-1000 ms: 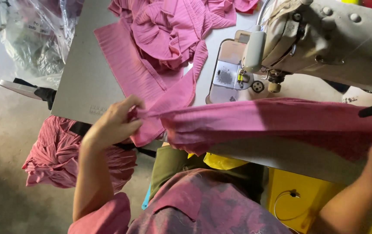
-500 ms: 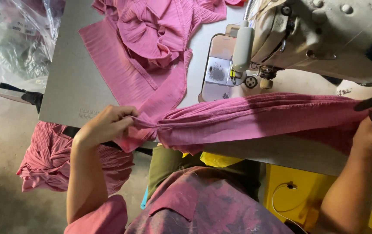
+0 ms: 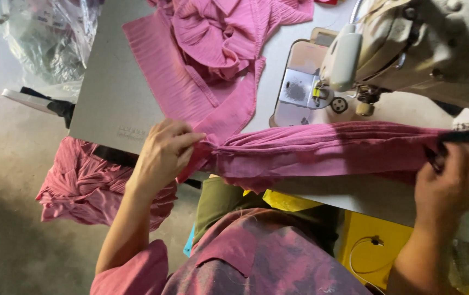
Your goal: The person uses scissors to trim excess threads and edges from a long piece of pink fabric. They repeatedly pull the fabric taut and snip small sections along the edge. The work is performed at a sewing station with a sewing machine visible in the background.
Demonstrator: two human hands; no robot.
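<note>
Left hand (image 3: 164, 154) pinches one end and right hand (image 3: 452, 186) grips the other of a pink fabric strip (image 3: 322, 154) stretched taut across the table edge (image 3: 109, 104) before the sewing machine (image 3: 409, 49); feeding it calls for alignment, the pleated pink pile (image 3: 212, 38) crowding behind.

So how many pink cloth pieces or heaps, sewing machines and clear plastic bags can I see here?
Pink cloth pieces or heaps: 3 (stretched strip held by left hand and right hand, pile on table, heap on floor)
Sewing machines: 1
Clear plastic bags: 1
Total: 5
</note>
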